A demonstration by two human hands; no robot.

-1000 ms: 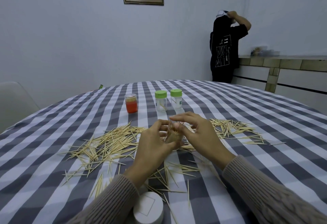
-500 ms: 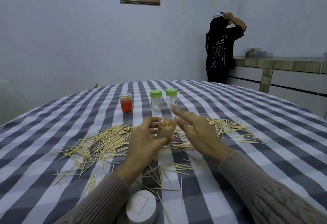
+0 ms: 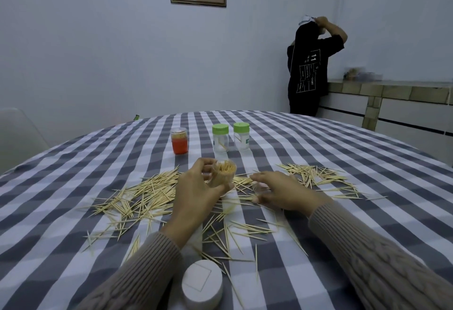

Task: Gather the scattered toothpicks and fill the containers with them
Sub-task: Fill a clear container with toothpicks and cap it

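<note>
The person's left hand [image 3: 196, 187] is gripping a small clear round container [image 3: 223, 173], fingers curled round it, and is holding it upright just above the grey-and-white checked tablecloth [image 3: 343, 162]. The container is packed with pale wooden toothpicks standing on end, and its mouth is open. The right hand [image 3: 282, 192] is hovering low just to the right of it, palm down, fingers loosely bent toward the cloth over a few loose sticks; I cannot tell whether it is pinching any. The scattered thin wooden toothpicks [image 3: 147, 192] are lying in a broad heap to the left of the hands, a smaller heap on the right, and a thinner spread between the two sleeves.

Farther back on the table, a clear jar with an orange lower half [image 3: 179, 140] is standing left of two clear jars with green lids [image 3: 220, 138], which are sitting side by side, nearly touching. A white round lid-like cylinder [image 3: 202, 285] is resting at the near edge, between the forearms.
</note>
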